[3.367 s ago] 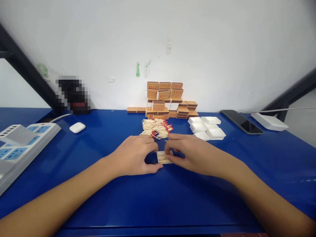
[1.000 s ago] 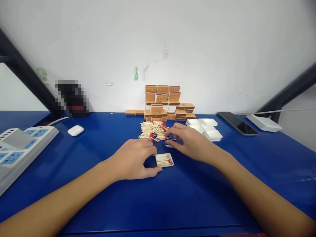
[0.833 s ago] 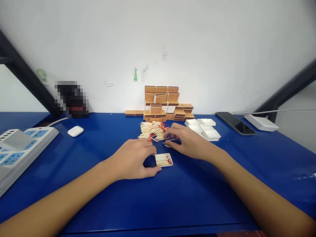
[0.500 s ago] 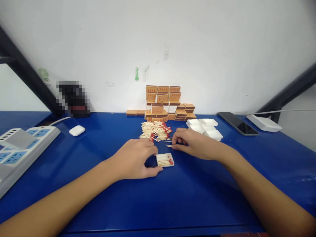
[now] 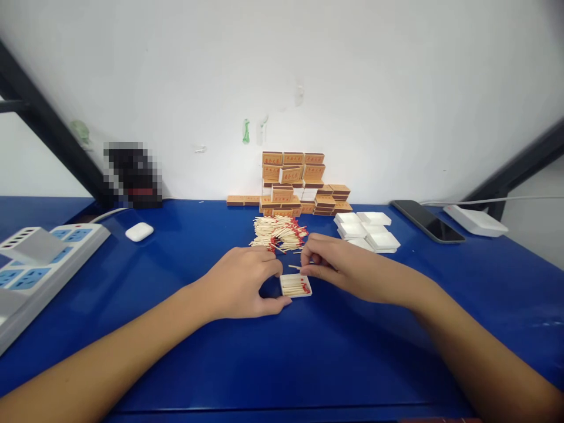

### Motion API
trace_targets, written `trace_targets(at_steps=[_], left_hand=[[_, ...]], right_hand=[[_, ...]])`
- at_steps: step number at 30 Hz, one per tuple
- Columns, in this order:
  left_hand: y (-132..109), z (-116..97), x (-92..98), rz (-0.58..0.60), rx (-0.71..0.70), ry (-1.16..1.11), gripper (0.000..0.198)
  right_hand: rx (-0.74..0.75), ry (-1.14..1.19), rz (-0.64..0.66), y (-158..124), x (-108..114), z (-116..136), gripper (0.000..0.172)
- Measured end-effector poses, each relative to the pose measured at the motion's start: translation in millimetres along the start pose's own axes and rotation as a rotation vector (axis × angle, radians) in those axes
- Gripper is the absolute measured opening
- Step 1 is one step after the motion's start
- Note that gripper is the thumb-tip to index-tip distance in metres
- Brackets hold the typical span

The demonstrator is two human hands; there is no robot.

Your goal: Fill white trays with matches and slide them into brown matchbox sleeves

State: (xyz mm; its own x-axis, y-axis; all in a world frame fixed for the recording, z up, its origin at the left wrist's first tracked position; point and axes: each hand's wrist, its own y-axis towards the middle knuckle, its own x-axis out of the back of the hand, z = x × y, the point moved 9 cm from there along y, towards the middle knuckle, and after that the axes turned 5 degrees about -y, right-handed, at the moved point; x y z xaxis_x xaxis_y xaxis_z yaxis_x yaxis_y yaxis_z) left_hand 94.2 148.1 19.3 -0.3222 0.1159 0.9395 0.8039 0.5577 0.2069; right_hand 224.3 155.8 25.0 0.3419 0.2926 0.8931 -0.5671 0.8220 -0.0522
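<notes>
A small white matchbox tray (image 5: 285, 278) lies on the blue table, with several red-tipped matches (image 5: 294, 290) side by side in it. My left hand (image 5: 247, 283) grips the tray's left end between thumb and fingers. Just above the tray's far edge, my right hand (image 5: 324, 258) pinches a match (image 5: 294, 267), whose pale stick points left; its head is hidden by the fingers. Behind both hands lies a loose heap of matches (image 5: 277, 232), many with their red heads toward the right.
Orange matchboxes (image 5: 293, 173) are stacked against the wall. White matchbox trays (image 5: 374, 232) sit right of the heap. Farther right are a phone (image 5: 427, 220) and a white box-shaped device (image 5: 476, 221). To the left are a white case (image 5: 140, 232) and a power strip (image 5: 57, 249).
My right hand has moved left and nearer, from beside the heap to the tray's far edge, carrying the match. My left hand has stayed on the tray.
</notes>
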Motion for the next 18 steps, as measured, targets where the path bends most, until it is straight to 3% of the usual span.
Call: trace_targets(at_steps=[7,12,18], left_hand=[[1.1,1.8,-1.3,-0.004,-0.010,0.013,0.034],[1.0,2.5,-1.8,0.000,0.000,0.004,0.034],[-0.1,2.7,-2.1,0.015,0.014,-0.003,0.034]], right_hand=[[0.032,-0.073,0.047,-0.4,-16.1,18.0,0.014],[0.035,-0.076,-0.007,-3.2,-7.4,12.2,0.009],[-0.014,-0.127,0.030,-9.2,-0.7,3.1,0.009]])
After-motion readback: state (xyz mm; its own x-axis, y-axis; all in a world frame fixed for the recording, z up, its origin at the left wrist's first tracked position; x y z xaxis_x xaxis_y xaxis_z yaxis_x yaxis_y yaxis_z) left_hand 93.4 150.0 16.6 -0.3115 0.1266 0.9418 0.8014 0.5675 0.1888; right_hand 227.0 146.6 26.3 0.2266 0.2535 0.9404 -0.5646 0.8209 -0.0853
